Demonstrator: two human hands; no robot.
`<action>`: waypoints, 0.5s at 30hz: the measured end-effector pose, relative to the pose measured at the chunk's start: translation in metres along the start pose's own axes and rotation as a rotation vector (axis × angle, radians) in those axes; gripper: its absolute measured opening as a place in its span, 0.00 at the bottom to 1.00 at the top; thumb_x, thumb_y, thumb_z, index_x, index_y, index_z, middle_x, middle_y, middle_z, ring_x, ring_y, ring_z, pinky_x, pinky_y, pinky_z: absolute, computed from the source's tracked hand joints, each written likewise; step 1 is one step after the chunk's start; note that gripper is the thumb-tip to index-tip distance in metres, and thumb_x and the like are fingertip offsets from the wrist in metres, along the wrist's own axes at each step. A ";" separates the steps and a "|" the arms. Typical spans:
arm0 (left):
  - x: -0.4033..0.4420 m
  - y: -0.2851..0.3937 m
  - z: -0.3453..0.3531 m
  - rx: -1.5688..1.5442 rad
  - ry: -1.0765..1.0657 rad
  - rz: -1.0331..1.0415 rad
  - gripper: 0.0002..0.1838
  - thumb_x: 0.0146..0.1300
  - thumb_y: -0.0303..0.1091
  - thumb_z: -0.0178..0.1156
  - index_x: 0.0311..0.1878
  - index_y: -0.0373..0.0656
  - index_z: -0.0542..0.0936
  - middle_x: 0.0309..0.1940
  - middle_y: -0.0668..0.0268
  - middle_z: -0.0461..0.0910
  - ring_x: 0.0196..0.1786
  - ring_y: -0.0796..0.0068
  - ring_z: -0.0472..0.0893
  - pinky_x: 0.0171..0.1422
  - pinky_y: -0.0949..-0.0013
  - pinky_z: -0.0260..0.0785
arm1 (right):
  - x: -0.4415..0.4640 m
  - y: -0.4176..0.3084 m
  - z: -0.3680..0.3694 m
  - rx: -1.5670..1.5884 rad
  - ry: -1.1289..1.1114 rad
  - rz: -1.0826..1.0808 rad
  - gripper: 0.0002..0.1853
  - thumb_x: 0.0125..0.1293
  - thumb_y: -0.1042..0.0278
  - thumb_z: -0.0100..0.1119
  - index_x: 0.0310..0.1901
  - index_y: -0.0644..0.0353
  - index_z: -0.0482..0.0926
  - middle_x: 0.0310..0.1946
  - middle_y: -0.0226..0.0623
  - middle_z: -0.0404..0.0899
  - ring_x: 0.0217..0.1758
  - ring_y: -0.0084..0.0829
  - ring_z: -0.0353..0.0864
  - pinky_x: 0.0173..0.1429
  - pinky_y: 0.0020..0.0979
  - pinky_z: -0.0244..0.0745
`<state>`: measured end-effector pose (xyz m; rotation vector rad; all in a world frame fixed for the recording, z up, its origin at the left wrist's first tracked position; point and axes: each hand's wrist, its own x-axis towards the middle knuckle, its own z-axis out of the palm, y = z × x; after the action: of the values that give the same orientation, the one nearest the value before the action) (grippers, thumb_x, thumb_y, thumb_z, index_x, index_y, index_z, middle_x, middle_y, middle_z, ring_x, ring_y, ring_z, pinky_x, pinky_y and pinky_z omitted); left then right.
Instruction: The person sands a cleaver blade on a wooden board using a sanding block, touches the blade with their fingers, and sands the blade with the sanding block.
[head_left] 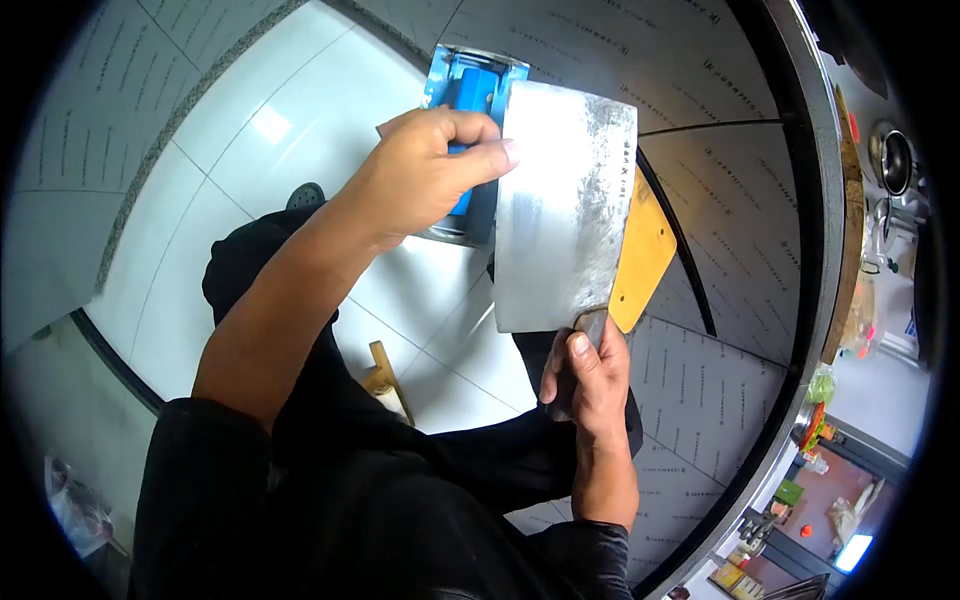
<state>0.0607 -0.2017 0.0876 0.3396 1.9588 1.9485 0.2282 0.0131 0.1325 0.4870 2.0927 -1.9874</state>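
My right hand [597, 385] is wrapped around the dark handle of a cleaver [560, 215], its broad blade pointing away from me. The blade is bright along the left and dark-stained along the right, with small stamped marks. At the blade's left edge, my left hand [430, 165] is closed in a pinch, thumb tip on the metal; the other fingers are curled and partly hidden. Behind the left hand and blade is a blue block in a metal frame [478, 85], partly covered. A yellow board [645, 255] with small holes shows past the blade's right side.
White tiled floor [290, 130] lies below, with a small wooden piece [385, 380] near my dark-clothed legs. Grey patterned panels [720, 220] rise ahead and to the right. A counter edge [850, 200] runs along the right, with a metal bowl [893, 160] and kitchen items.
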 end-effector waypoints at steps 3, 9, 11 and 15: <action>0.001 -0.009 0.004 -0.026 0.058 0.064 0.14 0.73 0.41 0.59 0.37 0.39 0.84 0.29 0.68 0.81 0.36 0.81 0.79 0.46 0.74 0.72 | -0.001 0.001 -0.007 0.009 -0.044 0.051 0.24 0.74 0.54 0.57 0.55 0.70 0.69 0.30 0.36 0.73 0.16 0.27 0.75 0.22 0.26 0.72; 0.000 -0.006 0.003 -0.025 0.048 0.034 0.15 0.72 0.41 0.60 0.37 0.39 0.83 0.31 0.68 0.81 0.36 0.81 0.78 0.45 0.74 0.72 | -0.001 0.000 -0.006 -0.026 -0.023 0.055 0.22 0.75 0.54 0.56 0.53 0.69 0.69 0.29 0.36 0.73 0.16 0.27 0.76 0.18 0.24 0.68; 0.001 -0.005 0.003 -0.034 0.042 0.028 0.15 0.72 0.41 0.60 0.37 0.39 0.83 0.31 0.67 0.80 0.35 0.81 0.78 0.45 0.74 0.71 | 0.000 0.001 -0.006 -0.020 -0.022 0.048 0.22 0.75 0.54 0.56 0.53 0.69 0.69 0.29 0.36 0.73 0.17 0.27 0.77 0.17 0.24 0.67; 0.001 0.000 -0.001 -0.004 -0.007 -0.042 0.15 0.72 0.42 0.60 0.37 0.38 0.83 0.32 0.67 0.79 0.37 0.80 0.77 0.47 0.73 0.70 | -0.001 0.000 -0.007 -0.014 -0.012 0.062 0.22 0.75 0.55 0.56 0.53 0.69 0.69 0.29 0.35 0.73 0.17 0.27 0.76 0.18 0.24 0.69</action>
<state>0.0596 -0.2027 0.0876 0.3006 1.9416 1.9226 0.2301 0.0198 0.1332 0.5294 2.0574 -1.9349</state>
